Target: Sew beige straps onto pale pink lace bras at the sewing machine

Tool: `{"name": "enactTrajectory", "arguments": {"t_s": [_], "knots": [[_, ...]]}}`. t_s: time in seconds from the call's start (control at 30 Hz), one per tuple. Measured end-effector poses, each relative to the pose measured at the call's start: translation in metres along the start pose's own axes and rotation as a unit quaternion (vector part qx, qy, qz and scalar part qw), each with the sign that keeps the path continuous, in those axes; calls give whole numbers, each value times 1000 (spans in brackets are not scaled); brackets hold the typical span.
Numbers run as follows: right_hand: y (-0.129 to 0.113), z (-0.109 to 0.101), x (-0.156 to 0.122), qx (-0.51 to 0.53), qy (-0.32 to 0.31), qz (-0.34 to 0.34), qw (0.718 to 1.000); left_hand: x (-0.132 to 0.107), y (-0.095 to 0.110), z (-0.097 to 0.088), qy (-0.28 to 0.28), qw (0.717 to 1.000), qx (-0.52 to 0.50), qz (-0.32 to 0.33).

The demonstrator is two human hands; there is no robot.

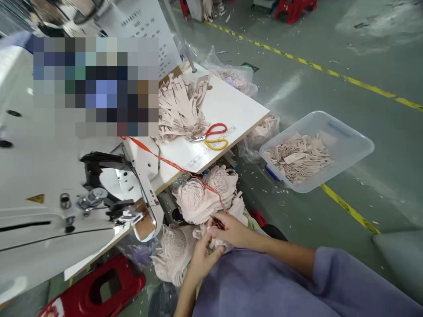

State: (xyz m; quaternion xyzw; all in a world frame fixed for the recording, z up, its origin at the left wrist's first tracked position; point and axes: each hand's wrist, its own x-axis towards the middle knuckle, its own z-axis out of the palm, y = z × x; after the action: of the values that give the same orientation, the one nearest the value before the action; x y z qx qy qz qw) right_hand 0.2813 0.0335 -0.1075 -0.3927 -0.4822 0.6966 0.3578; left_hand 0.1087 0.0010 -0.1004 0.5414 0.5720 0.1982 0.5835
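Observation:
My left hand (203, 259) pinches the edge of a pale beige bra (220, 244) in my lap, fingers closed on the fabric. Close above it, my right hand (236, 231) is closed around small dark thread snips (217, 222), mostly hidden by the fingers. A red cord (175, 165) runs from the sewing machine side over the table edge down to that hand. Another beige bra with lace cups (193, 196) lies just beyond my hands, and more bra cups (175, 244) hang to their left.
The sewing machine (142, 193) fills the left. On the white table (228, 101) lie beige fabric strips (181, 105) and scissors (214, 136) with red and yellow handles. A clear bin (346, 145) of beige pieces stands on the floor, right. A red stool (89, 290) is lower left.

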Motion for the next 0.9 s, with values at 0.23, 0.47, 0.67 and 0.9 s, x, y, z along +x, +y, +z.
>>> {"name": "enactTrajectory", "arguments": {"t_s": [0.23, 0.47, 0.67, 0.9], "knots": [[31, -121, 3, -291, 239, 86, 923, -19, -35, -17, 66, 993, 7, -92], [113, -137, 0, -209, 181, 261, 925, -20, -52, -34, 47, 991, 13, -126], [138, -90, 43, -110, 154, 279, 942, -8, -51, -34, 91, 986, 69, -123], [99, -86, 21, 3, 198, 176, 964, -8, -32, -28, 273, 955, 111, 6]]}}
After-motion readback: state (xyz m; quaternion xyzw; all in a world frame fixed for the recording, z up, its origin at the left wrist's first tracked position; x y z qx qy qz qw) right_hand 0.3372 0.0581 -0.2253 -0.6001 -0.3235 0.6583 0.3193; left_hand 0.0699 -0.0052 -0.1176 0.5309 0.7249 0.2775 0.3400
